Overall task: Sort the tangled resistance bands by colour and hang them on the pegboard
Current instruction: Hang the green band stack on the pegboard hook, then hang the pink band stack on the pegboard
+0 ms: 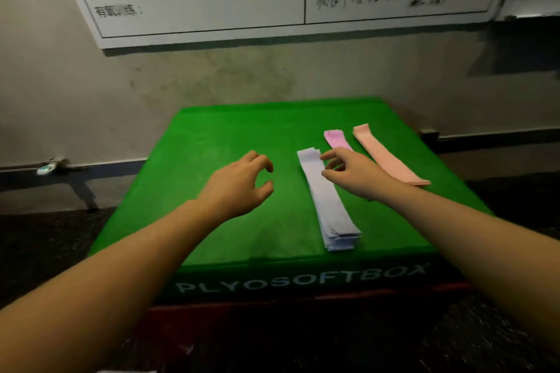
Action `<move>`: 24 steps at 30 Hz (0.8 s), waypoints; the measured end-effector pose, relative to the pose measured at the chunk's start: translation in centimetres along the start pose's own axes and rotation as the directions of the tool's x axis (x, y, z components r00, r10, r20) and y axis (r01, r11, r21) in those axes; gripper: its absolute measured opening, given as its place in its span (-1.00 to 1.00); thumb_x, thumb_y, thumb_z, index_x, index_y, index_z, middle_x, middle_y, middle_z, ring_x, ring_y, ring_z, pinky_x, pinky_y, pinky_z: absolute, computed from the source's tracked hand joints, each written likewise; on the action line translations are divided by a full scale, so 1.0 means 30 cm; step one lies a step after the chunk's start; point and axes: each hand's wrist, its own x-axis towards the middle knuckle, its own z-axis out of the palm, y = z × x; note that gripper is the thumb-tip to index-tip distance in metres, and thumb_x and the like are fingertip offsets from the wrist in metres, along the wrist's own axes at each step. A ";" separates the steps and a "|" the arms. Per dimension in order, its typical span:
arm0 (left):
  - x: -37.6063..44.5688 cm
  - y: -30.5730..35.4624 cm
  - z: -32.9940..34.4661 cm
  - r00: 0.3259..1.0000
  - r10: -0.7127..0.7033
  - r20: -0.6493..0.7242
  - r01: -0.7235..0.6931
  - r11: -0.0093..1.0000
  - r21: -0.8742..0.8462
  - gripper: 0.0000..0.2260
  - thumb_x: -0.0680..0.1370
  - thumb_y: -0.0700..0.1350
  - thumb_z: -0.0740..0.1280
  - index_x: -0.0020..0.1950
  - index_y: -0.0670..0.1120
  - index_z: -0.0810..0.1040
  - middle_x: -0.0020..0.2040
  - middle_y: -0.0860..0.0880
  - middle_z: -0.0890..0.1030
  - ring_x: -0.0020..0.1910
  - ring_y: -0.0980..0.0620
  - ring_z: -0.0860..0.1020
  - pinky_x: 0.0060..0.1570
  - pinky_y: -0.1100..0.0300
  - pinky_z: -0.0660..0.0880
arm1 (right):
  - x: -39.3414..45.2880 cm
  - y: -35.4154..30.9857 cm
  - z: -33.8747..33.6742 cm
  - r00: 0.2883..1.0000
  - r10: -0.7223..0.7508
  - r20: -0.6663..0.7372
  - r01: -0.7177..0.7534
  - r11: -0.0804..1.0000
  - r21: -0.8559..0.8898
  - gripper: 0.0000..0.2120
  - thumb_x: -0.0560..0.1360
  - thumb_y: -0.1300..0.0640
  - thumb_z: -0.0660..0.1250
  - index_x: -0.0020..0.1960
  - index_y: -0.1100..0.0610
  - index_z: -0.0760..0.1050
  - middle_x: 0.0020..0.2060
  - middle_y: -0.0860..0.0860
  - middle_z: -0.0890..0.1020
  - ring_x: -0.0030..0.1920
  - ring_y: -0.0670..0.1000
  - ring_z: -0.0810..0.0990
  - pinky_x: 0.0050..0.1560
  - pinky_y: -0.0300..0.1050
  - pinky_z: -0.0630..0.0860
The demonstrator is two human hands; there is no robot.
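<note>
Lavender band stack (pixel 327 203), limp and light near the plyo box (pixel 230 136) front-right edge, is best pinched mid-length; left hand (pixel 239 188) and right hand (pixel 354 174) are loosely curled, nothing held.

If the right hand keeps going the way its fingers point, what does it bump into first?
Probably the pale lilac folded resistance bands. The right hand hangs with its fingers pointing left, right at the stack's far end; depth is unclear, so it may pass just above.

Band groups on the green plyo soft box (pixel 230 136): three.
- Pale lilac stack (pixel 328 209): one; several layers, exact count not discernible.
- Pink band (pixel 335 139): one.
- Peach band (pixel 386 157): one.

Whiteboards (pixel 194 3) on wall: two, the second partly visible.
</note>
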 end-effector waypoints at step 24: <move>0.842 0.349 0.563 0.913 0.232 0.336 -0.216 0.973 -0.084 -0.61 0.59 -0.33 0.17 0.36 -0.03 0.47 0.33 -0.06 0.55 0.23 -0.05 0.54 0.17 -0.01 0.52 | 0.266 0.557 -0.125 0.945 0.316 -0.082 -0.316 0.949 0.015 -0.71 0.51 0.12 0.36 0.22 0.09 0.62 0.16 0.04 0.67 0.12 0.01 0.62 0.18 -0.10 0.52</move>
